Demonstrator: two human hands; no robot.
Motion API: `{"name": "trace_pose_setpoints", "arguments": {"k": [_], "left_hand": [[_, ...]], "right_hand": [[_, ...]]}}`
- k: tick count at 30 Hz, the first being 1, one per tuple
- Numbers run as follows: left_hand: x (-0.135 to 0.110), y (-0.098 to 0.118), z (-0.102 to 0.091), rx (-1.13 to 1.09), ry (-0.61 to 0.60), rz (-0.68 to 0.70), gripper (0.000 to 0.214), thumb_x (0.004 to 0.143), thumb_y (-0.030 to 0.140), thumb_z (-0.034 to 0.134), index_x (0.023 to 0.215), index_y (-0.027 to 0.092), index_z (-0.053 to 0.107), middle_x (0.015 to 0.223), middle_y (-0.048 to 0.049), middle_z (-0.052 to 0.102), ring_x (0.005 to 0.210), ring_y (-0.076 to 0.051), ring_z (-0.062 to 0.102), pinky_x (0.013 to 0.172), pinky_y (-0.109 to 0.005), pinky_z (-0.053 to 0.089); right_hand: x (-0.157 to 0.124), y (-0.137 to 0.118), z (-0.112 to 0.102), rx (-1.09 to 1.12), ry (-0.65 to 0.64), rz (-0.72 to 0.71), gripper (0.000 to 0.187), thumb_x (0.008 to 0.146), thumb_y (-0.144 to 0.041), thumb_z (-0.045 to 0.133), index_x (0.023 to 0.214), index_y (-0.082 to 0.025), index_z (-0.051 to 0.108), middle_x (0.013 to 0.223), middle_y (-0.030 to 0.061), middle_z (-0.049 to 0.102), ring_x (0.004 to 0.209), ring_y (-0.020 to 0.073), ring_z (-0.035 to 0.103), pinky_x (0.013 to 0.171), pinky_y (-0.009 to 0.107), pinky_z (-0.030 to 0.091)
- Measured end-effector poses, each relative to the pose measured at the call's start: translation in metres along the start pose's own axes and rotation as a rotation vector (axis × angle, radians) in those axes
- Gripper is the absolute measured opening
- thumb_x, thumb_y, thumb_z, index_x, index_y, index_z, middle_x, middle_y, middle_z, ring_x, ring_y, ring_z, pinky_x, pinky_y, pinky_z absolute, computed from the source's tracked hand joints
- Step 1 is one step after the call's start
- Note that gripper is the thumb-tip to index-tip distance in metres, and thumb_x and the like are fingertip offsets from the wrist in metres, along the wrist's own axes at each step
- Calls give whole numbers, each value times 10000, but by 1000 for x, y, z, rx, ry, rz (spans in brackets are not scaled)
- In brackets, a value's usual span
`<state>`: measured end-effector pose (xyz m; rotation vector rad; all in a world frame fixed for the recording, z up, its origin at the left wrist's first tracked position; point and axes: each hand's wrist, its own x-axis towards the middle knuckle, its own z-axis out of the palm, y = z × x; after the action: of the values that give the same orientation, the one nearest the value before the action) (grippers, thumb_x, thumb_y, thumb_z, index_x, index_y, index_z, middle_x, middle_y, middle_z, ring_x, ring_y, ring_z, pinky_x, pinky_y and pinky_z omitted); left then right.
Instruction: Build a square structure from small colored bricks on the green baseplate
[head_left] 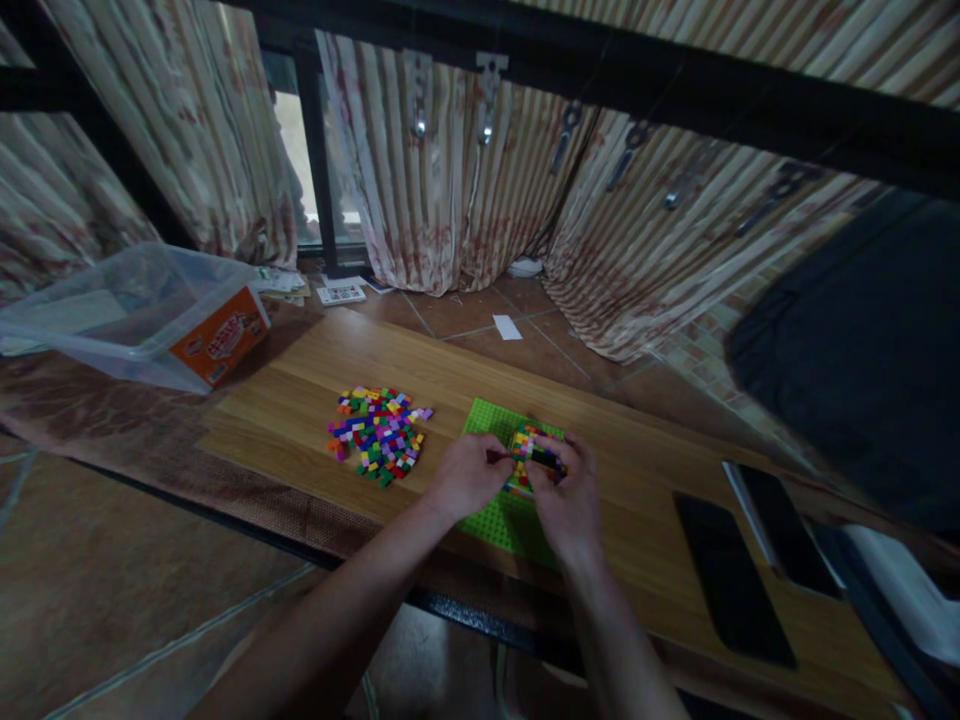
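A green studded baseplate (491, 535) lies on the wooden board, and a low multicoloured build of toy bricks (523, 436) stands on it. From the left, my left hand (471, 476) reaches to the build with thumb and forefinger pinched at its edge; whatever is between them is too small to make out. My right hand (571, 495) curls round the build's right side, thumb in front and fingers over the top, hiding part of it. Left of the baseplate lies a loose pile of small coloured toy bricks (382, 432).
A clear plastic box (150, 345) with an orange label stands at the far left. Two dark flat objects, a nearer one (735, 580) and one resembling a phone (787, 530), lie on the wooden board (300, 400) at right. A dark chair-like shape (855, 350) stands beyond.
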<state>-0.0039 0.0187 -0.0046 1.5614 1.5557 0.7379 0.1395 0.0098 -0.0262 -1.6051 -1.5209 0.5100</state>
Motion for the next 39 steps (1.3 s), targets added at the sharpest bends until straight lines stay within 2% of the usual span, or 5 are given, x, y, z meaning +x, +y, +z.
{"name": "trace_pose_setpoints", "arguments": {"k": [14, 20, 24, 30, 39], "left_hand": [[-1, -3, 2, -60, 26, 30, 154, 773, 190, 559, 716, 160, 698, 597, 9, 614, 568, -127, 525, 552, -237, 365], [3, -12, -5, -203, 19, 61, 197, 788, 288, 583, 674, 166, 688, 571, 20, 590, 551, -117, 516, 525, -222, 378], [7, -16, -12, -445, 45, -36, 225, 770, 346, 628, 673, 151, 682, 534, 38, 555, 504, -94, 512, 515, -207, 416], [4, -4, -18, -700, -14, -209, 81, 693, 176, 696, 750, 121, 714, 642, -5, 676, 607, -101, 624, 654, -223, 509], [5, -12, -18, -508, -49, -79, 121, 678, 104, 644, 780, 137, 699, 660, 1, 679, 604, -113, 613, 620, -230, 494]], "right_hand": [[0, -4, 6, 2, 29, 9, 371, 727, -263, 558, 1067, -164, 669, 1309, 163, 496, 1238, 313, 473, 1065, 517, 333], [-1, -3, 4, 24, 28, -4, 360, 741, -298, 572, 1061, -167, 673, 1310, 159, 499, 1275, 314, 439, 1074, 509, 329], [1, 0, -1, 61, 11, -1, 351, 765, -344, 579, 1049, -164, 681, 1284, 159, 522, 1230, 299, 489, 1059, 491, 359], [7, -1, -5, 88, 38, 45, 339, 773, -345, 573, 1025, -154, 693, 1220, 160, 576, 1158, 290, 546, 1026, 476, 393], [6, -1, -5, 107, 53, 28, 285, 763, -310, 587, 994, -183, 696, 1192, 130, 600, 1110, 265, 571, 1007, 469, 410]]}}
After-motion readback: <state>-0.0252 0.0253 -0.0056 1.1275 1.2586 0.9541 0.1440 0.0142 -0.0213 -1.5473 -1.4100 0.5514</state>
